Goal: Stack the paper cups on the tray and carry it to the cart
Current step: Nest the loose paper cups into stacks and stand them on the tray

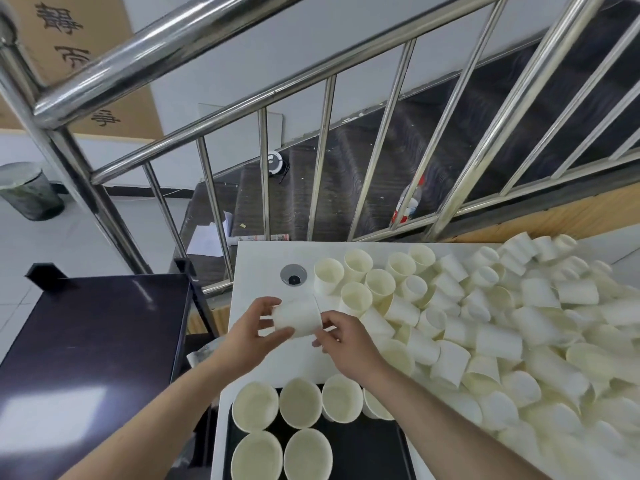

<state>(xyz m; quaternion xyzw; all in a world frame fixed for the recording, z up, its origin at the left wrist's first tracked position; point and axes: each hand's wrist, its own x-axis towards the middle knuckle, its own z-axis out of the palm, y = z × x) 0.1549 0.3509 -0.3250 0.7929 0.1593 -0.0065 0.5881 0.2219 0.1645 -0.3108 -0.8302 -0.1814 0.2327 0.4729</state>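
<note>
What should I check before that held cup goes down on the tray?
1. Cup held by both the left hand and right hand: ok.
2. Cup upright: not ok, it lies sideways.
3. Free space on tray: ok, dark area bare at right.
4. Tray cups upright, mouths up: ok.
5. Cart top beside table: ok.
6. Held cup single or nested: cannot tell.

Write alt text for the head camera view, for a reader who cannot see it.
Both hands, left hand and right hand, hold one white paper cup on its side above a white table. Upright cups fill a black tray below, a loose cup pile spreads right, and a dark cart stands left.
</note>
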